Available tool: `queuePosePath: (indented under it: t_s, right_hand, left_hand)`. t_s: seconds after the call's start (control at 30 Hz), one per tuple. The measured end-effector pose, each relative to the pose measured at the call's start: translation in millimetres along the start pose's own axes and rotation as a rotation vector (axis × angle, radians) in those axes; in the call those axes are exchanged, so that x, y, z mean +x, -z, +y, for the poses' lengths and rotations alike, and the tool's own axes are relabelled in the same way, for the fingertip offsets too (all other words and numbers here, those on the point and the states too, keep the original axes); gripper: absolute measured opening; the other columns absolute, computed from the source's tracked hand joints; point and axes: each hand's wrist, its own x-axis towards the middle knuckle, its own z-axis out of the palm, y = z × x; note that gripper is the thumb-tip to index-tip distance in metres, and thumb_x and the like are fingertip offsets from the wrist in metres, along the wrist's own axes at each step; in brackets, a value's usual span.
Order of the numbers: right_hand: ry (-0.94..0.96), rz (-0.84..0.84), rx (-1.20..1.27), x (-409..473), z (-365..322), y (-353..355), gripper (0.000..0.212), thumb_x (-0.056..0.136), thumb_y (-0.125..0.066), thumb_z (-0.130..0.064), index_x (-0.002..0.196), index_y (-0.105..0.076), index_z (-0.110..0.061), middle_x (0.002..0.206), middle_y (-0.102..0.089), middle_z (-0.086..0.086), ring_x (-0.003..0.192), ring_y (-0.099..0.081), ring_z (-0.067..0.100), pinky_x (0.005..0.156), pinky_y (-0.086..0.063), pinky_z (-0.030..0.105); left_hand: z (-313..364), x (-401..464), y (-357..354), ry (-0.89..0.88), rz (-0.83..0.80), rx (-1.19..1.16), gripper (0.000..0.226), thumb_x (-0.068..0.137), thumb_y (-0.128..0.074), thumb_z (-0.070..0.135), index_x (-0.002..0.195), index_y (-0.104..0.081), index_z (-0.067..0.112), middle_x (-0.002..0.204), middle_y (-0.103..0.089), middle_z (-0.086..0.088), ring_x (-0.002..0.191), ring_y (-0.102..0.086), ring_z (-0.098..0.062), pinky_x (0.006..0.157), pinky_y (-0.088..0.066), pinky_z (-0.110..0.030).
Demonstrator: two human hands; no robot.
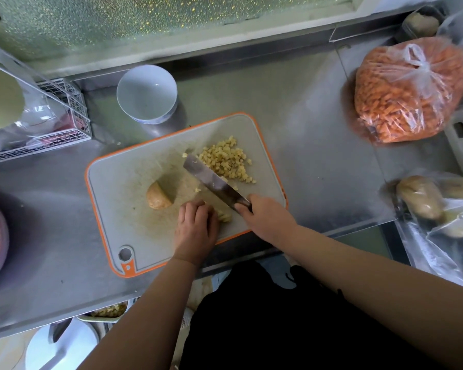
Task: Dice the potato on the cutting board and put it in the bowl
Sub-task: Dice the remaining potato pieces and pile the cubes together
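Potato strips (pixel 224 215) lie on the board (pixel 113 182), pinned under the left hand's (pixel 195 228) curled fingers. Right hand (pixel 265 217) grips the knife (pixel 211 180), blade just beside them. Dice (pixel 226 158) heaped beyond; a half potato (pixel 158 197) to the left. Bowl (pixel 147 93) holds nothing. Bag (pixel 409 89) holds cut carrot.

On the steel bench (pixel 305 145) lies a grey, orange-edged cutting board (pixel 113 182), with a white bowl (pixel 147 93) just beyond its far edge. The right hand (pixel 265 214) grips a cleaver (pixel 211 180) whose blade stands beside a heap of diced potato (pixel 225 160). The left hand (pixel 195 228), fingers (pixel 198 209) curled, holds potato strips (pixel 225 216) near an uncut potato half (pixel 158 196).
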Motion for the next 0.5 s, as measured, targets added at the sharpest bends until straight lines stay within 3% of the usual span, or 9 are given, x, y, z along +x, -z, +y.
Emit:
queuePosePath:
  t_s: [0.13, 0.5]
  right_hand:
    - [0.093, 0.014, -0.124, -20, -7, -1, 0.031, 0.099, -0.039, -0.041, 0.088, -0.046, -0.013, 0.087, -0.064, 0.014, 0.084, -0.062, 0.033, 0.057, -0.034, 0.031]
    - [0.09, 0.022, -0.246, -18, -17, -18, 0.032, 0.1, -0.038, -0.036, 0.102, -0.052, -0.008, 0.1, -0.065, 0.016, 0.093, -0.063, 0.034, 0.064, -0.039, 0.032]
  left_hand:
    - [-3, -4, 2, 0.003, 0.024, -0.009, 0.02, 0.09, -0.053, 0.016, 0.092, -0.061, -0.002, 0.097, -0.056, -0.019, 0.092, -0.048, -0.032, 0.08, -0.042, -0.036]
    - [-7, -3, -3, -0.008, 0.028, -0.038, 0.022, 0.088, -0.052, 0.014, 0.096, -0.064, -0.003, 0.098, -0.056, -0.019, 0.095, -0.05, -0.033, 0.087, -0.041, -0.036]
